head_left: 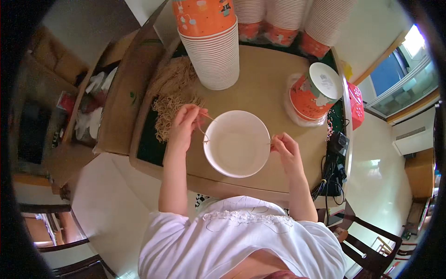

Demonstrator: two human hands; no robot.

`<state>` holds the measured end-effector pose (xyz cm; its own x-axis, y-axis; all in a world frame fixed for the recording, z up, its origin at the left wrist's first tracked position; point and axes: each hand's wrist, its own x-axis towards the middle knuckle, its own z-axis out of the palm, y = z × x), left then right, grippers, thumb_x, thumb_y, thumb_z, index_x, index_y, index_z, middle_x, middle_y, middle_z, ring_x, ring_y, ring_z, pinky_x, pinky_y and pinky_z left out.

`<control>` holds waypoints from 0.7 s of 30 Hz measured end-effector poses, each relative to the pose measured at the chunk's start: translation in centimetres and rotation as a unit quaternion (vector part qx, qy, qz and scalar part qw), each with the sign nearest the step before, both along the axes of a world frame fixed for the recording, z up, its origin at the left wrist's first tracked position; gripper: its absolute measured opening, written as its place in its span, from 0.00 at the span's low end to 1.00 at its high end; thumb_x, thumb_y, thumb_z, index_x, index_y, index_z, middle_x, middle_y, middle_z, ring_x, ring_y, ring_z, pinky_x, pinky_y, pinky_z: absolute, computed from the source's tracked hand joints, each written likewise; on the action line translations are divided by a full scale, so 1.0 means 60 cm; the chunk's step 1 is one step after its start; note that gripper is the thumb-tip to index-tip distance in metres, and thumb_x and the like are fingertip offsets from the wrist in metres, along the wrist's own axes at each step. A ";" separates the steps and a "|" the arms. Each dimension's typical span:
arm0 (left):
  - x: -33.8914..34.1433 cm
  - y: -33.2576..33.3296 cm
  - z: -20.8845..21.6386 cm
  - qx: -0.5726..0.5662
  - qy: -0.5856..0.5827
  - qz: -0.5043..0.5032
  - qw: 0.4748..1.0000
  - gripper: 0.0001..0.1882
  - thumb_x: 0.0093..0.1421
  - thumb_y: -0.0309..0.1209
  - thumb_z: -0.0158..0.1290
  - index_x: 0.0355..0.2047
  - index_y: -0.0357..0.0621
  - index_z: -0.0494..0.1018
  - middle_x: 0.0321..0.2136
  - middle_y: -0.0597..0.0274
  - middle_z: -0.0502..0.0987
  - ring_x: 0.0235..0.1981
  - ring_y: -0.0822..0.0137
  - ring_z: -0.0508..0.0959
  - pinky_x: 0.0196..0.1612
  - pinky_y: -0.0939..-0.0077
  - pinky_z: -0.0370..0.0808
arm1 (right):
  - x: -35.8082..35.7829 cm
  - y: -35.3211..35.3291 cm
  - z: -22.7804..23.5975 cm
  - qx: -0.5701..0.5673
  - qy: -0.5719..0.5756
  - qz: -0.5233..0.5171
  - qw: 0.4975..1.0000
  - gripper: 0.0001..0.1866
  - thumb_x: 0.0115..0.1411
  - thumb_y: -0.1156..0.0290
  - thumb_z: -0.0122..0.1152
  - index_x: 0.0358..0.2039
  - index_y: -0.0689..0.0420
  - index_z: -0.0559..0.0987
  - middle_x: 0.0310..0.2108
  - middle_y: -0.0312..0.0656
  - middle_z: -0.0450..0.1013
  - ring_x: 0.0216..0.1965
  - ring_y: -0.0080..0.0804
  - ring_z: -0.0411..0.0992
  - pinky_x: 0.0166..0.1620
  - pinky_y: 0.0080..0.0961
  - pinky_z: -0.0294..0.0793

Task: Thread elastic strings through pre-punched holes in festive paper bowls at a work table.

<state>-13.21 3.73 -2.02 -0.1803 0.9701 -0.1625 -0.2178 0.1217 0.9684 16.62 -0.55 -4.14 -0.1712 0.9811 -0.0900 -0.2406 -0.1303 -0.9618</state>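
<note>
A white-lined paper bucket point(237, 144) stands mouth up in front of me at the near side of the table. My left hand point(185, 125) is at its left rim, thumb and fingers closed on a thin tan cord point(210, 117). That cord runs from the fingers to two spots on the left rim. Opposite, my right hand point(286, 151) pinches close against the right rim, where a small bit of cord shows at the fingertips. Beyond my left hand lies a loose heap of tan cords point(168, 111).
A tall stack of nested buckets point(211, 56) rises behind, with more stacks point(285, 18) along the back. Orange printed buckets point(310, 100) sit upside down at the right. Black cables point(327, 174) and a black adapter point(340, 143) lie at the right edge. A cardboard box point(125, 107) stands left.
</note>
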 end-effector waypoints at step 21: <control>-0.012 -0.022 -0.021 -0.036 0.060 -0.135 0.988 0.04 0.59 0.27 0.55 0.34 0.42 0.74 0.24 0.73 0.75 0.22 0.82 0.72 0.23 0.89 0.66 | -0.045 0.035 0.036 0.129 -0.337 -0.072 0.930 0.01 0.60 0.80 0.53 0.33 0.60 0.71 0.23 0.42 0.72 0.23 0.30 0.71 0.29 0.22 0.71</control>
<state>-13.96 2.38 -3.25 0.0618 0.9719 -0.2270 -0.0524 0.2303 0.9717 13.92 1.54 -2.01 -0.0262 0.9934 0.1114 0.4301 0.1118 -0.8958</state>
